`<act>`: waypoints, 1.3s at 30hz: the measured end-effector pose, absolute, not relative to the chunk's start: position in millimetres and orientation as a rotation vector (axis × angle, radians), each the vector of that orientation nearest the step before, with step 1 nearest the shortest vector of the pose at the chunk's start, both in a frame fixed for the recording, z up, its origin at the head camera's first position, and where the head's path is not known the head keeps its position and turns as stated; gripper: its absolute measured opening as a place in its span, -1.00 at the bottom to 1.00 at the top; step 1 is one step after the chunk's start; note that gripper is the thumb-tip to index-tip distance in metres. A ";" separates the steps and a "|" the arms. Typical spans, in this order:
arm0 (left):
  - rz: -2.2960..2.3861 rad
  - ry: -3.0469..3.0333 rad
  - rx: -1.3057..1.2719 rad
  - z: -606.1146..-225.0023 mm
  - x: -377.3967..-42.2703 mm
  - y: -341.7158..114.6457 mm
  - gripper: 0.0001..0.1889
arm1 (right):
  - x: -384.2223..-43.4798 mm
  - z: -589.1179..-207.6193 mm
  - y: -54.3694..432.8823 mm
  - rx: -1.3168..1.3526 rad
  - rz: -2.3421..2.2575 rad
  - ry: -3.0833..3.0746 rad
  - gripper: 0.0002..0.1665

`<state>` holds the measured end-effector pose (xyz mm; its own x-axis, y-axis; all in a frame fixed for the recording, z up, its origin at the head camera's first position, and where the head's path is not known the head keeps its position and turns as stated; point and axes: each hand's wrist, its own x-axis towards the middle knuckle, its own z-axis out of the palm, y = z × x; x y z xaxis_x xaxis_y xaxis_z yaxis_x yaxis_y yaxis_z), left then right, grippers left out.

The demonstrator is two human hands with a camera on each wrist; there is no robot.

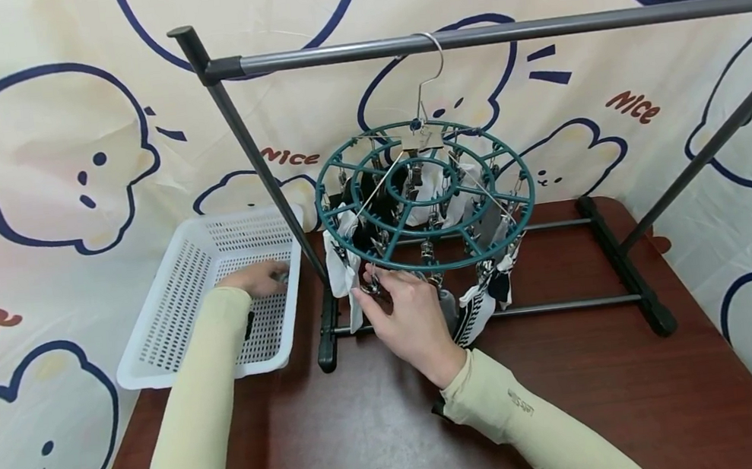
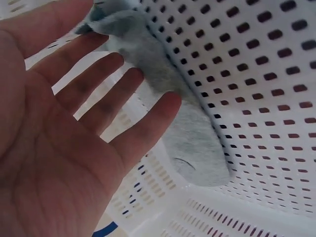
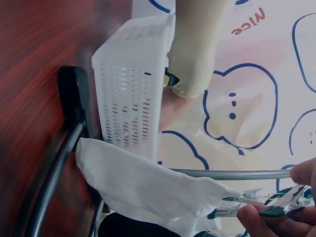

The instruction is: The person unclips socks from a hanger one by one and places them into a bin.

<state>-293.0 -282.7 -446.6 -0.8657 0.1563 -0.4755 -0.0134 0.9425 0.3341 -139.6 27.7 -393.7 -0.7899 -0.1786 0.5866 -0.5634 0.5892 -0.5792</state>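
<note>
In the head view my left hand (image 1: 258,279) reaches into the white basket (image 1: 151,319). A grey sock (image 2: 173,108) lies along the basket's perforated wall. The left wrist view shows the fingers spread and nearly straight, their tips overlapping the sock, its crumpled end near thumb and index finger. My right hand (image 1: 412,315) is at the front left edge of the round green drying hanger (image 1: 434,263), pinching a metal clip (image 3: 291,198) between thumb and fingers. Beside that clip hangs a white sock (image 3: 148,180), pegged at one end.
The hanger hooks over a dark metal rail (image 1: 330,55) whose frame stands on the brown table (image 1: 344,452). Several black, white and grey socks hang around the ring, one patterned black and white (image 1: 475,314). The rack's left foot (image 1: 327,346) stands between basket and hanger.
</note>
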 end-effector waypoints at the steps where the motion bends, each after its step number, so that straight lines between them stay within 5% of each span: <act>1: 0.457 2.588 0.106 -445.6 -292.2 -283.2 -0.36 | -137.9 -392.7 28.0 0.595 1.090 -2.352 -0.50; 10: 0.463 2.699 0.265 -415.2 -275.8 -282.0 -0.45 | -118.8 -382.5 33.5 0.637 0.986 -2.483 -0.24; 22: 0.519 2.919 0.678 -361.4 -215.2 -256.0 -0.56 | -107.1 -374.0 72.3 0.711 0.943 -2.189 -0.49; 29: 0.806 2.974 0.955 -379.3 -180.4 -221.7 -0.61 | -112.1 -376.1 102.2 0.662 0.945 -2.025 -0.71; 39: 1.024 2.862 1.173 -420.1 -151.3 -153.6 -0.44 | -111.7 -389.2 126.2 0.575 0.974 -2.103 -0.67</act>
